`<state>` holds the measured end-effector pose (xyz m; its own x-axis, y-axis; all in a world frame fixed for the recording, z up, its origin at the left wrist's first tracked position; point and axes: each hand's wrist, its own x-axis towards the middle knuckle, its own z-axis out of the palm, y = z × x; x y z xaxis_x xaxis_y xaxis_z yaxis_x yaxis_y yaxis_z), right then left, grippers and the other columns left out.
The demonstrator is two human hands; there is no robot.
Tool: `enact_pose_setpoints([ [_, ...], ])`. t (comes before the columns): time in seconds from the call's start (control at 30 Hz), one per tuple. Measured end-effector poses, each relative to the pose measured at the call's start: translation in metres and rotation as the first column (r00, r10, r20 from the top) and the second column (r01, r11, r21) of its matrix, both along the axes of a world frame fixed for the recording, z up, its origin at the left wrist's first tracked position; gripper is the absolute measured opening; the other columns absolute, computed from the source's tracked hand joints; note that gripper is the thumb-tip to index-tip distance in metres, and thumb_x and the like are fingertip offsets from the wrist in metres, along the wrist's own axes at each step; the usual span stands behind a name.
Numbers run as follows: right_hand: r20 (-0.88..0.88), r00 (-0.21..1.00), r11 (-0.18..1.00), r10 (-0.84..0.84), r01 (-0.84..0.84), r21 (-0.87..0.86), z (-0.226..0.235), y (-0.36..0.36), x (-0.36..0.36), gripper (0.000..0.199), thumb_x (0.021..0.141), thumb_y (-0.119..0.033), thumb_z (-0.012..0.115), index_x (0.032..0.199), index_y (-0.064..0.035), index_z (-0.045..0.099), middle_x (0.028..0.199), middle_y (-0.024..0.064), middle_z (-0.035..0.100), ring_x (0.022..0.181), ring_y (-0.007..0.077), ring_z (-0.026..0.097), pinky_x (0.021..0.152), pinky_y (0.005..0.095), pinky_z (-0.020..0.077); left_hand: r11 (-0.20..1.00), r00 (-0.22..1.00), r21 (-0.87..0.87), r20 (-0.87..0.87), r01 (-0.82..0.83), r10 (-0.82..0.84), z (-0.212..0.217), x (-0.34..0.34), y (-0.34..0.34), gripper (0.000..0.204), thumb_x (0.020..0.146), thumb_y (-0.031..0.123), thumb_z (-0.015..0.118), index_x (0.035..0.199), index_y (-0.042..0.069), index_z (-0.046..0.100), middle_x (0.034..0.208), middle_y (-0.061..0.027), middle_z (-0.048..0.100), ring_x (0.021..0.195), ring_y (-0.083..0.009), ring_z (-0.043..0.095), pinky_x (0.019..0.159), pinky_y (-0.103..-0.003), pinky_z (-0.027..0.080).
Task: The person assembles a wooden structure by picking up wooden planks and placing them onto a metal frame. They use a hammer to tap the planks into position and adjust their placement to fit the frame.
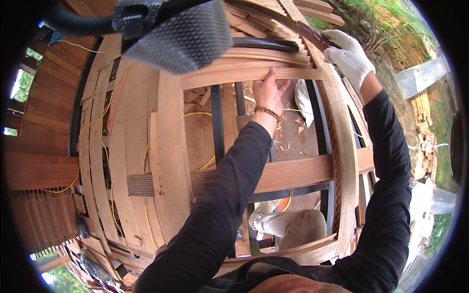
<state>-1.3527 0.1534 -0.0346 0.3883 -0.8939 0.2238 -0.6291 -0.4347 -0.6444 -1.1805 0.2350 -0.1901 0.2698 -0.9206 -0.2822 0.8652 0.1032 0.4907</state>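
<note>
My left hand [268, 94] is bare, with a beaded bracelet at the wrist. Its thumb lies on the near edge of a pale wooden slat [229, 74], and its other fingers curl at the underside. That slat spans between a wide plank on the left and a long wooden rail [346, 171] on the right. Farther right, my right hand [352, 54] wears a white knitted glove. It closes round the end of a narrow dark brown wooden strip [311, 35], which runs toward the far left above the rail. The gloved fingertips are partly hidden.
Grooved cross board [293, 175] and black metal beams [320, 117] frame the opening below. A white bag [303, 102] and wood scraps lie down there. Yellow cord [105, 110] crosses the left planks. A grey textured object [181, 39] blocks the upper view. Stacked strips [259, 22] lie ahead.
</note>
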Motion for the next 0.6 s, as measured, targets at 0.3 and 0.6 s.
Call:
enact_pose_setpoints([
  [0.3, 0.722, 0.691, 0.997, -0.039, -0.02, 0.072, 0.005, 0.219, -0.083, 0.104, 0.082, -0.061, 0.082, 0.152, 0.0051, 0.042, 0.137, 0.0175, 0.06, 0.119, 0.019, 0.062, 0.094, 0.0305, 0.0559, 0.935, 0.913, 0.215, 0.238, 0.283, -0.331, 0.003, -0.002, 0.004, 0.033, 0.106, 0.03, 0.061, 0.115, -0.002, 0.062, 0.101, -0.0169, 0.075, 0.082, -0.0237, 0.075, 0.069, -0.034, 0.062],
  [0.6, 0.61, 0.748, 0.923, -0.262, 0.378, -0.067, -0.09, 0.281, -0.088, 0.071, 0.088, -0.012, 0.085, 0.149, 0.0004, 0.05, 0.135, 0.0155, 0.065, 0.119, 0.0234, 0.067, 0.099, 0.0363, 0.0545, 0.999, -0.021, -0.006, 1.0, -0.038, 0.005, 0.015, -0.021, 0.023, 0.028, 0.101, 0.026, 0.064, 0.093, 0.001, 0.071, 0.085, -0.0126, 0.074, 0.072, -0.0228, 0.071, 0.067, -0.036, 0.055],
])
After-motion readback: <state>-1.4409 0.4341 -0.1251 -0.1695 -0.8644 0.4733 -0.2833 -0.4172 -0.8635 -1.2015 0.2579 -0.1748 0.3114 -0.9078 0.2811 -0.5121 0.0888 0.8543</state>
